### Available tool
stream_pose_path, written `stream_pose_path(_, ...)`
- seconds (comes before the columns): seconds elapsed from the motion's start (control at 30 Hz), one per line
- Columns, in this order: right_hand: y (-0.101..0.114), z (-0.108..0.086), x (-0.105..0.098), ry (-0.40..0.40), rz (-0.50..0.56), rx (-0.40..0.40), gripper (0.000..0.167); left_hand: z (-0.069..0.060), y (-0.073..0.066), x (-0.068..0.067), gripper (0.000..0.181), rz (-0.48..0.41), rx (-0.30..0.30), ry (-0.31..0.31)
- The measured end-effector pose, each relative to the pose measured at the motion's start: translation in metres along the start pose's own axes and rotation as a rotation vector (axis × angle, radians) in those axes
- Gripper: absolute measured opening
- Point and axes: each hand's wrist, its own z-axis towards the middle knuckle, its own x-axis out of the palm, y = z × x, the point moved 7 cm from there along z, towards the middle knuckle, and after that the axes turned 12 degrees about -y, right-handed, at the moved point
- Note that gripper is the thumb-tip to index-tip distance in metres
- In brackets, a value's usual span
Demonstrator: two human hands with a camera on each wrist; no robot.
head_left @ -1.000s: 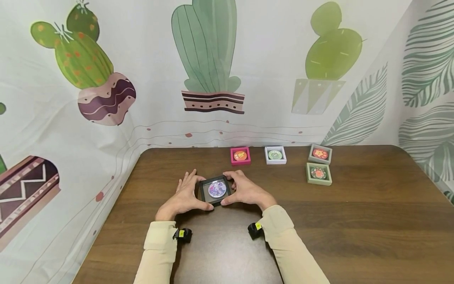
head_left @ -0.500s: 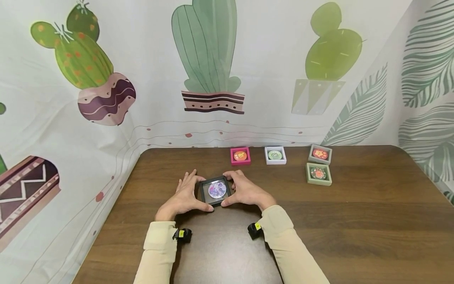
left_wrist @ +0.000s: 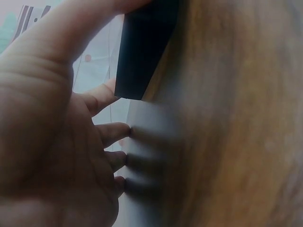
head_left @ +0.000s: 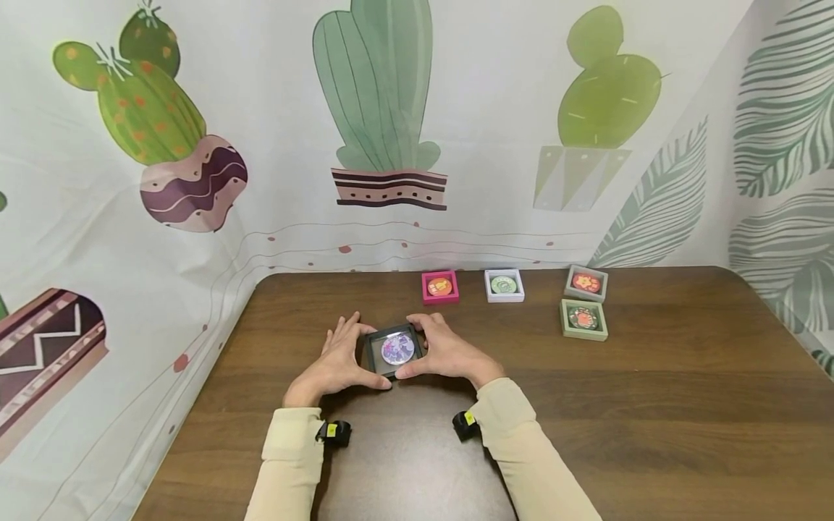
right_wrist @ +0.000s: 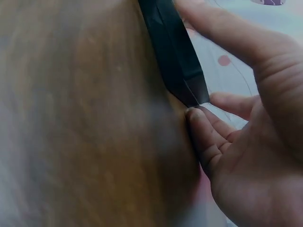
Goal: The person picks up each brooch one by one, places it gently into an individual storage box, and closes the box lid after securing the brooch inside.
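A square black display frame (head_left: 381,364) with a clear window lies on the wooden table, left of centre in the head view. Inside it sits a round purple-and-white patterned disc (head_left: 397,349). My left hand (head_left: 335,365) holds the frame's left side, thumb at the near corner and index finger at the far one. On the opposite side, my right hand (head_left: 449,351) holds it the same way between thumb and index finger. Both wrist views catch only the frame's dark edge (left_wrist: 147,52), with the left hand's other fingers spread toward the table.
Several smaller framed discs stand near the table's (head_left: 651,405) back edge: a pink frame (head_left: 440,300), a white frame (head_left: 504,297), a grey frame (head_left: 585,295) and, touching or just before it, a pale green frame (head_left: 584,334). A cactus-print cloth (head_left: 495,130) hangs behind.
My right thumb has slid slightly left along the frame's near edge. The frame and left hand keep nearly the same place; the head view has shifted a little.
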Motion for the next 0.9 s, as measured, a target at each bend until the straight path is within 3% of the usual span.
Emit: stream_pose_path(0.9,0.0023,-0.0024,-0.0052,-0.035,-0.094,0.006,0.096,0.0005,0.0031,0.0037,0.101,0.038,-0.031,-0.024)
